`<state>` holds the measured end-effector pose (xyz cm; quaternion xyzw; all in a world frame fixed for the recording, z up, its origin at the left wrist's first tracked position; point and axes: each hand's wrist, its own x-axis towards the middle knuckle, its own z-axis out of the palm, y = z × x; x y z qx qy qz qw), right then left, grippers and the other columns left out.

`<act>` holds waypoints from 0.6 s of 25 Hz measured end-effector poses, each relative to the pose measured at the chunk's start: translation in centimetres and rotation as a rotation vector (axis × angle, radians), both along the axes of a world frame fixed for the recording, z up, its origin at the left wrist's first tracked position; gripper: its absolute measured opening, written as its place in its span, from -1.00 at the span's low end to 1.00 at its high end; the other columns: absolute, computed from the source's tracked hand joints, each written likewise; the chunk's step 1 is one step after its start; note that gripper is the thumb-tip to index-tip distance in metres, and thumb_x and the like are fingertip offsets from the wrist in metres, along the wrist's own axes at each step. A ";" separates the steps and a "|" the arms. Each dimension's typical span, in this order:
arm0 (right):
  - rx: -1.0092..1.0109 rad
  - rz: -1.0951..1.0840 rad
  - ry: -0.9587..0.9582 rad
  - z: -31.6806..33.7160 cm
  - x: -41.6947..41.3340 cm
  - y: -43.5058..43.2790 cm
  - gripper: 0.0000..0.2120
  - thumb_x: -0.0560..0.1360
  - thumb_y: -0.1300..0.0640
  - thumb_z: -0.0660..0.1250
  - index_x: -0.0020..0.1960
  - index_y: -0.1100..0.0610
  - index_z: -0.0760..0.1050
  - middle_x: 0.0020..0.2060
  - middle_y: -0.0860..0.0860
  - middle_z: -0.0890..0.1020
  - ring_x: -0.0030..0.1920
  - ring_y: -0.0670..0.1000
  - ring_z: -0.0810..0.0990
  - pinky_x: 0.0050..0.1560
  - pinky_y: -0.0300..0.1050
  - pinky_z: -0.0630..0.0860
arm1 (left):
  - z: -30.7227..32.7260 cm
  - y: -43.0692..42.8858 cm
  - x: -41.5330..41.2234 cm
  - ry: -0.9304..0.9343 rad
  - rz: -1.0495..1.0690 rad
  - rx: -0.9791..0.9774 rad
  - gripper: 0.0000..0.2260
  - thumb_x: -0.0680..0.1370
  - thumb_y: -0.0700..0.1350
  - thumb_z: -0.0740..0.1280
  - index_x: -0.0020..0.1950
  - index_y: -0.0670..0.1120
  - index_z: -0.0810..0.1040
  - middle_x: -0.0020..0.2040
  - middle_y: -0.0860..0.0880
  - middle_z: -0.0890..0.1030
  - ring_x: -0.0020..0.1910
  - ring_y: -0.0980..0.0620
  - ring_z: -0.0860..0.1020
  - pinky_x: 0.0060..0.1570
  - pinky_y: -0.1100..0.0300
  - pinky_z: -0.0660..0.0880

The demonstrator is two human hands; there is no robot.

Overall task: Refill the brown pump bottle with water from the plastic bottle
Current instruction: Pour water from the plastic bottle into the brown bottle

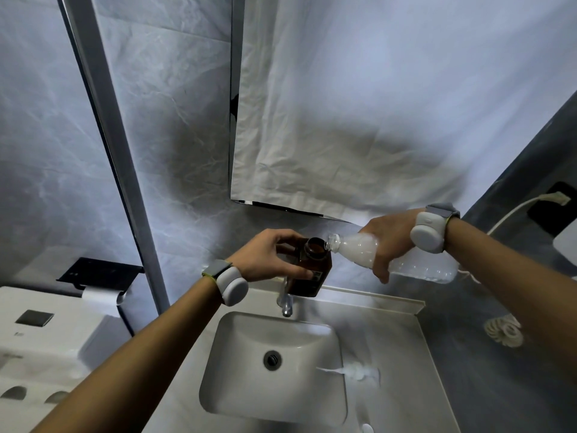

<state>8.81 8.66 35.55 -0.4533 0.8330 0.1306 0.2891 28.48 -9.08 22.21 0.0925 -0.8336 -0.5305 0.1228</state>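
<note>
The brown pump bottle (312,270) is held in the air above the back edge of the sink (274,364), just over the faucet (285,303), with its pump off and its round mouth open upward. The left hand (271,256) is wrapped around it from the left, fingers closed across its front and thumb behind, the forearm reaching up from the lower left with a grey wrist device (229,284) on it. The plastic bottle (387,254) lies nearly level, tipped neck-down to the left, its uncapped mouth touching the rim of the brown bottle's opening. The right hand (385,242) grips it around the middle from above, fingers curled down over the front, wrist raised. A white pump head (352,371) lies on the counter (390,326) right of the basin.
</note>
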 end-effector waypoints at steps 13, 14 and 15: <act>0.079 0.012 0.026 0.0 -1.3 0.4 -0.58 0.11 0.01 0.68 -0.08 -0.06 0.66 -0.29 -0.13 0.70 -0.26 -0.08 0.68 -0.33 -0.22 0.56 | -0.7 1.1 -1.4 0.042 0.013 -0.022 -0.50 0.29 0.02 0.69 0.19 0.07 0.67 0.10 0.09 0.74 0.15 0.14 0.69 0.32 0.00 0.59; 0.083 0.010 0.029 0.0 -1.4 0.5 -0.58 0.11 0.01 0.69 -0.08 -0.06 0.66 -0.29 -0.13 0.71 -0.25 -0.08 0.68 -0.32 -0.21 0.57 | -0.8 1.2 -1.5 0.043 0.011 -0.020 -0.51 0.29 0.02 0.69 0.19 0.06 0.67 0.10 0.08 0.74 0.15 0.13 0.70 0.31 0.01 0.59; 0.086 0.009 0.030 0.0 -1.5 0.6 -0.58 0.11 0.01 0.69 -0.07 -0.05 0.66 -0.27 -0.12 0.71 -0.23 -0.07 0.69 -0.28 -0.19 0.59 | -0.8 1.3 -1.6 0.043 0.010 -0.019 -0.51 0.29 0.01 0.69 0.19 0.05 0.68 0.10 0.08 0.74 0.15 0.12 0.70 0.31 0.01 0.59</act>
